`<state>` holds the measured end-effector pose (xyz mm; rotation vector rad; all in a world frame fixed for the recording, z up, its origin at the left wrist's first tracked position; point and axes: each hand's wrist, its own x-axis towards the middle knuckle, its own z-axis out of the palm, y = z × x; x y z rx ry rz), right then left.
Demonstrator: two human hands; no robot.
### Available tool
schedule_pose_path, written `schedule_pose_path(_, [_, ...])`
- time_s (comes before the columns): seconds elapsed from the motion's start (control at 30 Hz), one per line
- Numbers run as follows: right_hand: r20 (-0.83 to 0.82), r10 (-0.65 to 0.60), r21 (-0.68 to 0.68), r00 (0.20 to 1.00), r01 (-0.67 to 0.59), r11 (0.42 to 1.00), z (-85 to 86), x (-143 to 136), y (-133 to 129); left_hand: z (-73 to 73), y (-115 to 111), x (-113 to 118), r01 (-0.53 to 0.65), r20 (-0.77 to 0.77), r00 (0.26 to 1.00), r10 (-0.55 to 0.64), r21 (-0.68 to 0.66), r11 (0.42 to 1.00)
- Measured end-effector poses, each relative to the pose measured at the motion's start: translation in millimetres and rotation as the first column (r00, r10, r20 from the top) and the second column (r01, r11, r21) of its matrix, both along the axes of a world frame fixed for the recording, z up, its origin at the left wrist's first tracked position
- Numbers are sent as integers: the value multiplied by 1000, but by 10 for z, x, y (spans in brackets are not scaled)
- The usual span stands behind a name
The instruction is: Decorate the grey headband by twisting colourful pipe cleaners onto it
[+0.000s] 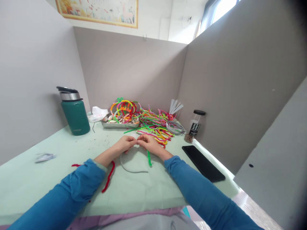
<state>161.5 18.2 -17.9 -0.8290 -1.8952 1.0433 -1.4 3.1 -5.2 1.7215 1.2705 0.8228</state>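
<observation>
My left hand [125,143] and my right hand [149,144] meet over the table, thumbs and forefingers pinched together tip to tip. What lies between the fingertips is too small and covered to make out. A thin grey wire [134,172] curves out from below my left hand toward the right. From under my right hand a short green pipe cleaner [149,159] sticks out; whether it is held cannot be seen. A red pipe cleaner [109,177] lies by my left wrist, and another red end [76,165] shows beyond the left forearm.
Behind my hands are a pile of coloured pipe cleaners [155,119], a coil of grey wire [175,127] and a metal tray [121,125] with a pipe-cleaner piece [124,108]. A green bottle [75,117] stands left; a jar [194,127] and black phone [202,163] are right. Grey partitions [129,64] enclose the table.
</observation>
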Motion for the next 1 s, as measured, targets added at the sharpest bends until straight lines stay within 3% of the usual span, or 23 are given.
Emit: schedule_pose_path(1.0, [2,-22,-15,1000,22,1000,-26,-9,13,12,-18,17,1,54,999,2,-49,999])
